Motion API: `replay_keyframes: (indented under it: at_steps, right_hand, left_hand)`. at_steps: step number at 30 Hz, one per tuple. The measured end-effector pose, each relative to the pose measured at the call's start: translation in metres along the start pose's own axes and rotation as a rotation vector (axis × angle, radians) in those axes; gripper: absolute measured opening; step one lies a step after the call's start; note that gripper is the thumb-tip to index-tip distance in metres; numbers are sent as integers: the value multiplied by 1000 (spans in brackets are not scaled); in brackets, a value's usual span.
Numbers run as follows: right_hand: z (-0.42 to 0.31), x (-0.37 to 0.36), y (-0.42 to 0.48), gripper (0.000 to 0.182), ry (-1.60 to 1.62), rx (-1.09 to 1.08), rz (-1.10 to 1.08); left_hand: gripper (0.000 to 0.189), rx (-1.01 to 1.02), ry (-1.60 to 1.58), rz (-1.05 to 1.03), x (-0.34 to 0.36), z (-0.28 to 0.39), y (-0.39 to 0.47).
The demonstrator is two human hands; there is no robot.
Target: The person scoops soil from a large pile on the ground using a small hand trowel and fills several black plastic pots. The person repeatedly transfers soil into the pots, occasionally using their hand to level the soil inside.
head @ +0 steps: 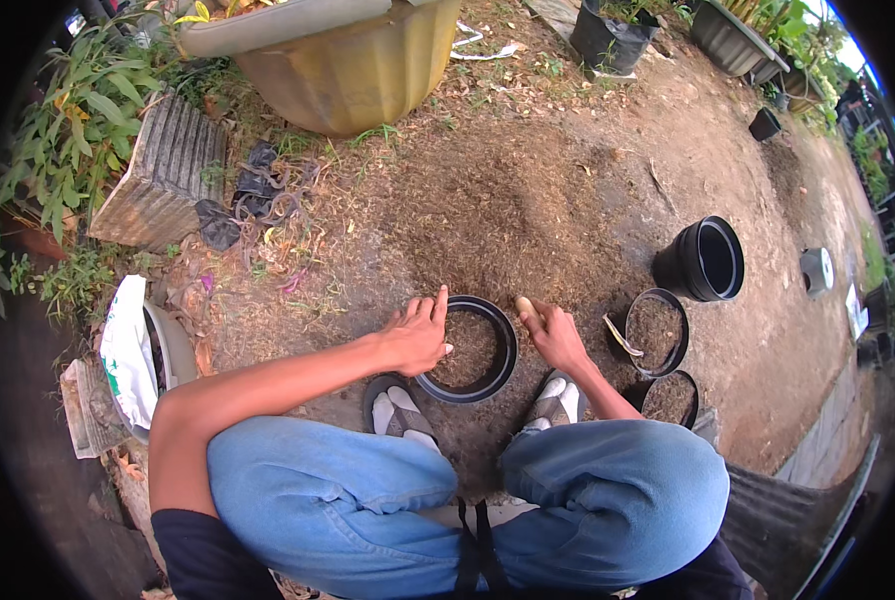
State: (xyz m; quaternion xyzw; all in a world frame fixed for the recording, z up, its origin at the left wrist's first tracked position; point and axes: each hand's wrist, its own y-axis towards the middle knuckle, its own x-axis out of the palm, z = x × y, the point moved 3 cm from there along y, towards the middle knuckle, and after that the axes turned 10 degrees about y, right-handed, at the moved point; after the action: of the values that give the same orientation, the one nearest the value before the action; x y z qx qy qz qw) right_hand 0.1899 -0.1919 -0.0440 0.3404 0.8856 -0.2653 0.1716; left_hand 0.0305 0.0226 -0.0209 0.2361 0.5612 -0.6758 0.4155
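Between my feet stands a round black plastic pot [504, 373] holding dry brown soil mixed with plant bits [468, 346]. My left hand [415, 336] lies over its left rim, thumb on the inner side and index finger stretched forward along the edge. Just right of the pot, my right hand [557, 335] is closed around a pale tan, rounded piece [526, 307], which looks like the end of a handle; the rest of it is hidden. Loose soil and dry litter [492, 210] cover the ground ahead of the pot.
Two soil-filled black pots [656, 330] [671, 399] sit at right, the farther with a pale curved strip [621, 335]. Beyond them a black pot [699, 259] is tipped. A large yellowish planter [350, 71], corrugated sheet [166, 169] and white bag [129, 352] stand ahead and left.
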Motion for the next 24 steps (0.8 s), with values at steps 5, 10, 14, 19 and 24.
replay_keyframes:
  at_steps: [5,10,14,19,24]
  right_hand:
    - [9,-24,-34,47,-70,-25,-16]
    - [4,-38,-49,45,-96,67,-30]
    - [13,-41,-55,46,-105,-1,7]
    - [22,-45,-59,46,-157,-70,25]
    - [13,-49,-68,46,-131,-37,34]
  left_hand:
    - [96,3,-14,-9,-2,3,-1]
    - [96,-6,11,-16,-2,4,-1]
    - [94,2,56,-11,-4,4,-2]
    - [95,5,44,-4,-3,4,-2]
    - [94,-14,14,62,8,-1,1]
